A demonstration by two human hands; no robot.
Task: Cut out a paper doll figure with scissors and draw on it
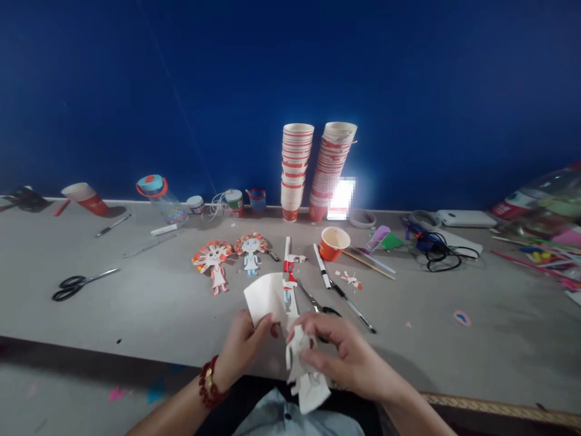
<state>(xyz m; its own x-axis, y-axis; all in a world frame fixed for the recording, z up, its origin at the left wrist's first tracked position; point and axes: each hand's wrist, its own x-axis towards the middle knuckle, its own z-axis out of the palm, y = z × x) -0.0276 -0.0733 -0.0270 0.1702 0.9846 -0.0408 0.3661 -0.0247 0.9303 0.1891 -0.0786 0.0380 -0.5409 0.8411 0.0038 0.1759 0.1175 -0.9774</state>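
"In the head view, what has the left hand point(247, 339) got?"

"A piece of white paper point(264, 295), pinched between thumb and fingers, over the near part of the table point(172, 321)."

"And the right hand point(338, 354)?"

"Its thumb and fingers are closed on some cut paper point(313, 390), just beside the left hand and near the table's front edge. Whether that's one piece or several, I can't tell."

"What's around them?"

"Scissors point(310, 295) lie just beyond the right hand, partly hidden by it. Two paper dolls point(218, 275) lie farther back, left of an orange cup point(333, 247)."
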